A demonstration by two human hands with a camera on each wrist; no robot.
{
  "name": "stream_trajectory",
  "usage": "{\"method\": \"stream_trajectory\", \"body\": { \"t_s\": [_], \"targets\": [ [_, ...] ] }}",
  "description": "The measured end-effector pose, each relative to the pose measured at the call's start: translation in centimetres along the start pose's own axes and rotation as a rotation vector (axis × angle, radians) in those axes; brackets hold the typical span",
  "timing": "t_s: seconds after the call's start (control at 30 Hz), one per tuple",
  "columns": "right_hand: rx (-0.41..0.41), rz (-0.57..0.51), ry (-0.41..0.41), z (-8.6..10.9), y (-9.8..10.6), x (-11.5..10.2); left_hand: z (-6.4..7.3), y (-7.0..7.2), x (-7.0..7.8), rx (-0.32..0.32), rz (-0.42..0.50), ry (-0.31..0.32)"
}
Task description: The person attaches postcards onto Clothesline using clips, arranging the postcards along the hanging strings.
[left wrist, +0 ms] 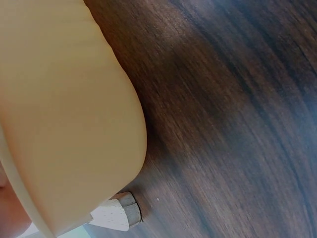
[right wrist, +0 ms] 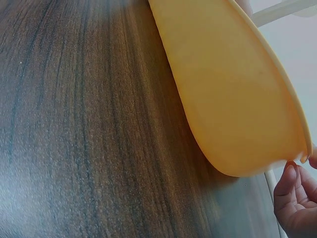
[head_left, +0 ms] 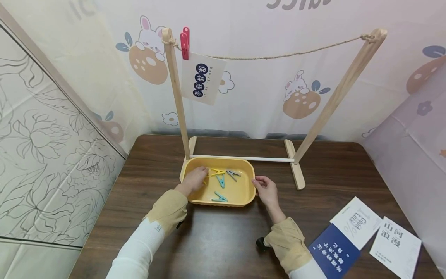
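A yellow plastic basin (head_left: 240,199) stands on the table with several clothespins inside. My left hand (head_left: 194,180) reaches over its left side, fingertips down at a yellow clothespin (head_left: 206,179) mostly hidden by them; I cannot tell whether they pinch it. Beside that lie another yellow clothespin (head_left: 218,171), a grey clothespin (head_left: 232,174) and two teal clothespins, one farther back (head_left: 221,181) and one near the front wall (head_left: 220,197). At the right end, my right hand (head_left: 266,190) pinches the basin's rim between thumb and fingers, also seen in the right wrist view.
Behind the basin rises a wooden stand (head_left: 339,91) with a twine line (head_left: 268,58). A red clothespin (head_left: 185,43) holds a printed card (head_left: 202,79) at the line's left end. Front right lie a blue card (head_left: 334,252) and two white cards, "Good Luck" (head_left: 355,223) and another (head_left: 396,248).
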State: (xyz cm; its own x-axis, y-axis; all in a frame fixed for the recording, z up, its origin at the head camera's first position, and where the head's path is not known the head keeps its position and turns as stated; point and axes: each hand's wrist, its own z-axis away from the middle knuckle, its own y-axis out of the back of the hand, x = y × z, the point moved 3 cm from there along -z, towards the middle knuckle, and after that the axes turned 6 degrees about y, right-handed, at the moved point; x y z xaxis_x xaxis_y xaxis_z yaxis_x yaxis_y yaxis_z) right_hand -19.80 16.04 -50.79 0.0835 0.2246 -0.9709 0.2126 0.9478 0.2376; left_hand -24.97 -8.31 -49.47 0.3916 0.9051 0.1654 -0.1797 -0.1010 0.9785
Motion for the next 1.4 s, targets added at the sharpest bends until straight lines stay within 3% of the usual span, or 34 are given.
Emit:
{"method": "stream_trajectory", "body": {
  "t_s": [0.37,0.73,1.03,1.4],
  "targets": [
    [0.001,-0.007,-0.004,0.0,0.0,0.0,-0.2,0.0,0.5,-0.008,-0.071,-0.007],
    [0.010,0.002,-0.025,-0.1,0.0,0.0,-0.4,-0.1,1.2,0.034,-0.224,-0.074],
    [0.012,-0.014,-0.023,0.0,0.1,-0.1,-0.6,0.0,1.9,-0.007,-0.365,-0.063],
    [0.018,-0.005,-0.023,0.0,0.2,-0.2,-0.4,-0.2,1.4,0.033,-0.285,-0.120]
  ]
}}
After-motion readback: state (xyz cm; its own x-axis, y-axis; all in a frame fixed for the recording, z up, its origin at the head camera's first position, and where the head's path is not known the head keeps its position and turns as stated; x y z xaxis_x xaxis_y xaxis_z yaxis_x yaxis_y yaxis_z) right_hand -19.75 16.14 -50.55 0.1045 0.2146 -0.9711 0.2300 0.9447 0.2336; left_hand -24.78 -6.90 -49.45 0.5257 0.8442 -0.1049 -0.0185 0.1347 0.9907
